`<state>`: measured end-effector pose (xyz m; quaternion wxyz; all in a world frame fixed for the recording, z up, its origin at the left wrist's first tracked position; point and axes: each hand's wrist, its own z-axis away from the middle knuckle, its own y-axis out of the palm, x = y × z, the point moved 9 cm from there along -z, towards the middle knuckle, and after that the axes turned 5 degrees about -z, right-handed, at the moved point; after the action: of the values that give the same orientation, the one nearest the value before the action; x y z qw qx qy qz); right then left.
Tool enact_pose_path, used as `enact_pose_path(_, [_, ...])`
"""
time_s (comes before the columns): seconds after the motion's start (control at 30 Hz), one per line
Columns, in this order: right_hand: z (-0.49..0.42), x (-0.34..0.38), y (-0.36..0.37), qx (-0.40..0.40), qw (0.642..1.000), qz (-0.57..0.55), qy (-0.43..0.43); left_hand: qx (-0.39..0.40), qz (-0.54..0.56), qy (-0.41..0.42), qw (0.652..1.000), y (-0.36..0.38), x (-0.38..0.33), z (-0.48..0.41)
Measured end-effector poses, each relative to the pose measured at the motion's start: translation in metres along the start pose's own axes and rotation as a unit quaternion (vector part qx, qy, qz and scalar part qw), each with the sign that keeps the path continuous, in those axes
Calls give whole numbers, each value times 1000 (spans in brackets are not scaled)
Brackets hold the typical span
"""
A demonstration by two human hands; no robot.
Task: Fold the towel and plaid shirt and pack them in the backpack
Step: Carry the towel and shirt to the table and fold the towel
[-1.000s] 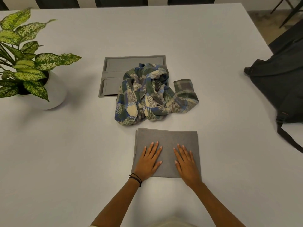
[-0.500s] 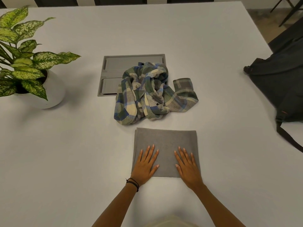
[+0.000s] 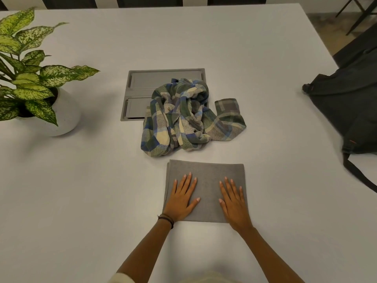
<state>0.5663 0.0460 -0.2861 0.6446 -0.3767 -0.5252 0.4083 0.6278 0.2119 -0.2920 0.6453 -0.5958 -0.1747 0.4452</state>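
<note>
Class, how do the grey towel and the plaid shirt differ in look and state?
The towel is plain grey; the plaid shirt is checked blue, green and cream. The towel lies folded flat under the left hand and right hand; the plaid shirt is a crumpled heap, untouched. Both rest on the table.

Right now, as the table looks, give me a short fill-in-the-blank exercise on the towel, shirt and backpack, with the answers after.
1. The left hand and the right hand lie flat on the folded gray ____.
2. The plaid shirt lies crumpled, not yet ____.
3. The backpack lies at the ____ edge of the table.

Answers: towel; folded; right.
</note>
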Motion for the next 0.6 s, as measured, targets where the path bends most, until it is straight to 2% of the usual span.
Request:
enact_pose_path(0.27, [-45,-16,-26,-17,998,-47,33,-13,-11,-18,1000,-36,14,-57])
enact_pose_path(0.4, [-47,-34,-21,-7,998,-58,39,10,-12,-32,999,-17,27,-47])
enact_pose_path(0.6, [-34,-50,-6,21,998,-44,34,-4,-14,-54,998,-1,36,-38])
